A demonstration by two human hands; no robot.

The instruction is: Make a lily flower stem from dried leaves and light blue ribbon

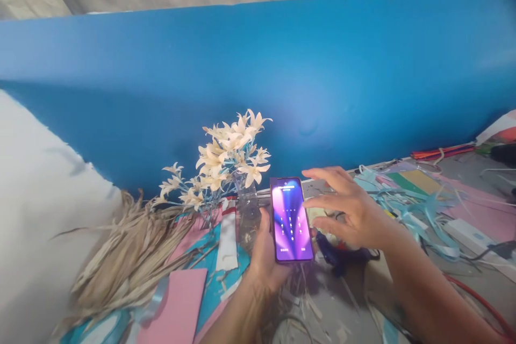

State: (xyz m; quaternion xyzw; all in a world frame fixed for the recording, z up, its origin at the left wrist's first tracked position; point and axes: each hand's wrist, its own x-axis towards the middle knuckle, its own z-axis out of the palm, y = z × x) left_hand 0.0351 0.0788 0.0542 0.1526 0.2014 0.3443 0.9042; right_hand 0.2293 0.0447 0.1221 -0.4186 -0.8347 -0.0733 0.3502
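In my left hand (264, 263) is a smartphone (292, 220), held upright with its lit screen facing me. The screen shows a number keypad on a purple and blue background. My right hand (342, 207) hovers just right of the phone, fingers spread and bent towards its edge, holding nothing. Behind the phone to the left stands a clear vase (246, 196) with cream-coloured flowers (234, 145) on pale blue stems. A dark blue tool (332, 252), perhaps a glue gun, lies beneath my right hand, partly hidden by it.
Dried husks or leaves (129, 252) are heaped at left, beside pink sheet material (173, 306). Light blue ribbon (433, 226), a white power strip (479, 244) and a red cable (484, 298) lie at right. A blue wall (342, 75) closes off the back.
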